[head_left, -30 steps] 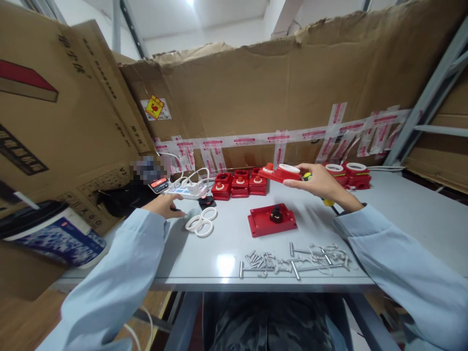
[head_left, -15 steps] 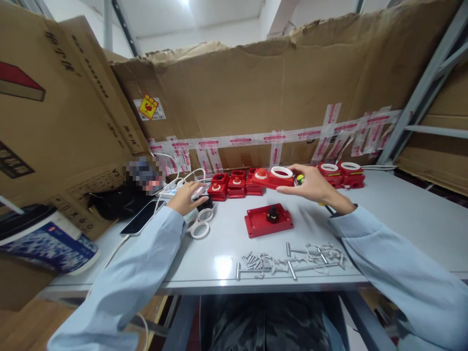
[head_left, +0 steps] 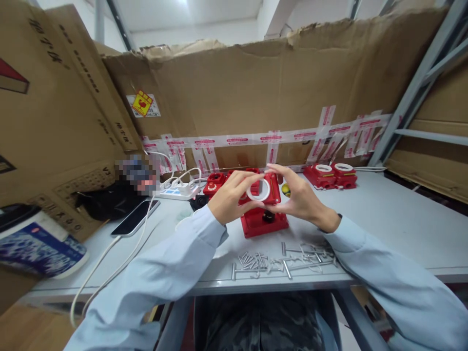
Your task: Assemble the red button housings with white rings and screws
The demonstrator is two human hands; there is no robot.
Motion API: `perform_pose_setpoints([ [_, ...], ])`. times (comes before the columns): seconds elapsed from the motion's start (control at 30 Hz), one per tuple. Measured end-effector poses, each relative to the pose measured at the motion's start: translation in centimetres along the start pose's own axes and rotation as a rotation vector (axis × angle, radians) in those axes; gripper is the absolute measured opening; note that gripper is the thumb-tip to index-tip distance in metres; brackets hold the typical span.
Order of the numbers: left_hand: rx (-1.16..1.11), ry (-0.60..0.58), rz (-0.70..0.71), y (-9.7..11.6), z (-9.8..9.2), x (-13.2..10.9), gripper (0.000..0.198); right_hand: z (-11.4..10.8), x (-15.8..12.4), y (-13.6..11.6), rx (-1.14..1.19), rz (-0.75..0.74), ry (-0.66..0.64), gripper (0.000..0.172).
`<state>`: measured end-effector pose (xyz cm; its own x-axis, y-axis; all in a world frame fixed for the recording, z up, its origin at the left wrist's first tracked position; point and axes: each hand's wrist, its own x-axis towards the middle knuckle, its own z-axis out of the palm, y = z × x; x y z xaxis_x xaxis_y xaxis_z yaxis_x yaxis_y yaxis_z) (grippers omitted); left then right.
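Observation:
Both my hands hold one red plastic cover (head_left: 272,194) with a white ring (head_left: 258,190) seated in it, lifted above the table's middle. My left hand (head_left: 230,196) grips its left side, fingers curled around the ring's edge. My right hand (head_left: 298,197) pinches its right side. Directly below lies a flat red base plate (head_left: 256,226) with a black knob (head_left: 268,217) in its centre. A yellow-green screwdriver handle (head_left: 285,189) peeks out behind my right hand.
Screws and T-shaped metal pins (head_left: 278,261) lie near the front edge. Red housings (head_left: 215,182) stand in a row at the back; two more with white rings (head_left: 331,174) at back right. A phone (head_left: 134,218), power strip (head_left: 176,192), loose rings (head_left: 183,222) and bucket (head_left: 34,241) are left. Cardboard walls surround the table.
My left hand left the white rings at the table's left and came up to the red cover. My right hand brought the cover down and inward, tilting it towards me.

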<state>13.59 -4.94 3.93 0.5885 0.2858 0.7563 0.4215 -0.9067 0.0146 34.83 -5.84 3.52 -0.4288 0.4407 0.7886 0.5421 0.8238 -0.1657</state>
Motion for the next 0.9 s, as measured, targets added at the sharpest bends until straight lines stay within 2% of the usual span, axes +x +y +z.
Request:
perform_pose_setpoints([
  [0.1,-0.261,0.089,-0.175,0.4,-0.4,0.0,0.054,-0.9,0.4,-0.2,0.188,0.089,0.004,0.094],
  [0.17,-0.467,0.090,-0.277,0.9,-0.3,0.0,0.051,-1.4,0.6,-0.4,0.313,0.131,-0.042,0.093],
  [0.23,-0.576,0.072,-0.312,1.2,0.1,0.0,0.049,-1.6,0.8,-0.6,0.410,0.154,-0.069,0.087],
  [0.33,-0.481,0.101,-0.249,1.3,0.8,-0.2,0.049,-1.6,0.8,-0.9,0.474,0.181,-0.068,0.079],
  [0.5,-0.148,0.205,0.062,1.1,1.1,-0.3,0.053,-1.7,0.9,-1.0,0.547,0.225,-0.094,0.073],
  [0.6,-0.036,0.217,0.149,1.2,0.9,0.0,0.056,-1.7,0.8,-1.0,0.588,0.259,-0.139,0.073],
  [0.77,0.040,0.236,0.128,1.5,1.1,0.0,0.058,-1.5,0.6,-1.2,0.575,0.233,-0.177,0.063],
  [0.9,-0.100,0.234,-0.062,1.8,1.8,-0.3,0.056,-1.0,0.4,-1.3,0.423,0.152,-0.087,0.073],
])
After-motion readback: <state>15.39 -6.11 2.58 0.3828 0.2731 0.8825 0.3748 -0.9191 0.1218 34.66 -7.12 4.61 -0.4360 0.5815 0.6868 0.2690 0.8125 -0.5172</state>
